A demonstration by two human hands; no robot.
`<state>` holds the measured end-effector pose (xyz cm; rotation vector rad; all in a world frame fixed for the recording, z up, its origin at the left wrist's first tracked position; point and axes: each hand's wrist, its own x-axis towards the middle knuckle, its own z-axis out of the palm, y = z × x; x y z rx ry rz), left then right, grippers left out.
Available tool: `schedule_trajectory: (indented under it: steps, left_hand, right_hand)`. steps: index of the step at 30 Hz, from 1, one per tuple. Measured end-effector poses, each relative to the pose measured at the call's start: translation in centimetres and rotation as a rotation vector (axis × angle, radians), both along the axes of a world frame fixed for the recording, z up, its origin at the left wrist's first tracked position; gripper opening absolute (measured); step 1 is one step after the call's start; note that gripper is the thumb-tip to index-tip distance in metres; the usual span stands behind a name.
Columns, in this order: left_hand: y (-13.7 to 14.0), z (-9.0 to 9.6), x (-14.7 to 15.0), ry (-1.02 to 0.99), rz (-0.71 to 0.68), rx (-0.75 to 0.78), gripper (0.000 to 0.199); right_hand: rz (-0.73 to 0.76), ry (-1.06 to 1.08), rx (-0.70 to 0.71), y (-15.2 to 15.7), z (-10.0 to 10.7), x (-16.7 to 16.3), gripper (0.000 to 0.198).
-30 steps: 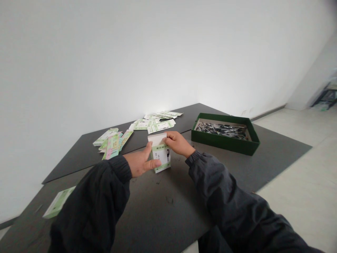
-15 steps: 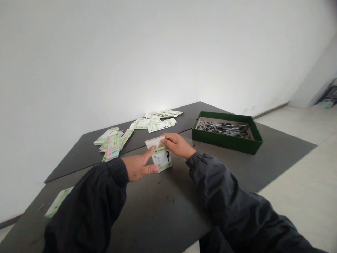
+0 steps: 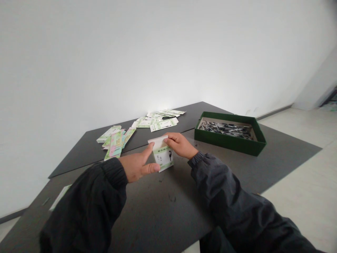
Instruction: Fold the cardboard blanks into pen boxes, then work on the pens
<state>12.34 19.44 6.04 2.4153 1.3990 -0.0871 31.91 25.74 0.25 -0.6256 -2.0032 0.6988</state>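
Note:
A small white and green carton (image 3: pixel 163 160) stands on the dark table before me, with a line of print and a small black picture on its near face. Its white top flap (image 3: pixel 159 142) is raised. My left hand (image 3: pixel 138 165) holds the carton's left side, one digit up at the flap's edge and another low by the near face. At the top right corner, my right hand (image 3: pixel 180 144) pinches the flap between thumb and fingers. Its fingertips are hidden behind the carton.
A green box (image 3: pixel 229 143) full of pens or refills stands at the right. Flattened white-green cartons (image 3: pixel 164 124) lie at the back. Colourful printed slips (image 3: pixel 116 144) are piled at the left. Another carton (image 3: pixel 60 197) is partly behind my left sleeve.
The whole view has shifted a little, moving the scene slightly rightward. Both hands stay on the carton, and the left hand's upper digit has drawn back slightly to the flap's left edge.

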Motion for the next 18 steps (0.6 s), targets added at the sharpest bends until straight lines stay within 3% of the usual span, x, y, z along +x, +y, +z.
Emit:
schedule_trajectory:
  steps: [7, 18]
  left_hand:
    - [0.3, -0.8, -0.3, -0.048, -0.026, -0.135, 0.095]
    - [0.1, -1.2, -0.9, -0.197, -0.057, -0.294, 0.095]
  right_hand:
    - [-0.026, 0.034, 0.018, -0.4, 0.0, -0.1, 0.023]
    - [0.175, 0.128, -0.017, -1.8, 1.0, -0.3, 0.028]
